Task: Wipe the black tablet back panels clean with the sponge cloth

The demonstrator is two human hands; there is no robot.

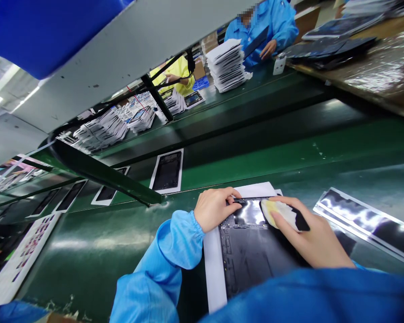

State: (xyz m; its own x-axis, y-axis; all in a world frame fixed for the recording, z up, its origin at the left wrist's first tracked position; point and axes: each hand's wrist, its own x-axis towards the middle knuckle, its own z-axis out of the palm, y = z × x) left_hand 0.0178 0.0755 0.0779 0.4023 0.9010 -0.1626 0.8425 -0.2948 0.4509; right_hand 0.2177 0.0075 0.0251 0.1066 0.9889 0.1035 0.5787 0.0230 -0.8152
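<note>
A black tablet housing [252, 255] lies on a white sheet [213, 269] in front of me, its lower part hidden by my blue sleeve. My left hand [214, 207] has its thumb and curled fingers on the housing's upper left corner, holding it. In my right hand [316, 235] is a black oval pad [301, 219] with a ragged white and yellow patch on its top. The pad sits over the right end of a shiny dark strip [251, 212] along the housing's upper edge; its contact with the strip is hidden.
Shiny black film strips [366, 220] lie to the right on the green bench. A green post [104, 168] slants at left, near a sheet of small dark labels [30, 251]. Another housing [167, 170] rests on the conveyor beyond. Across it, a person in blue [272, 27] stands by stacked sheets [227, 65].
</note>
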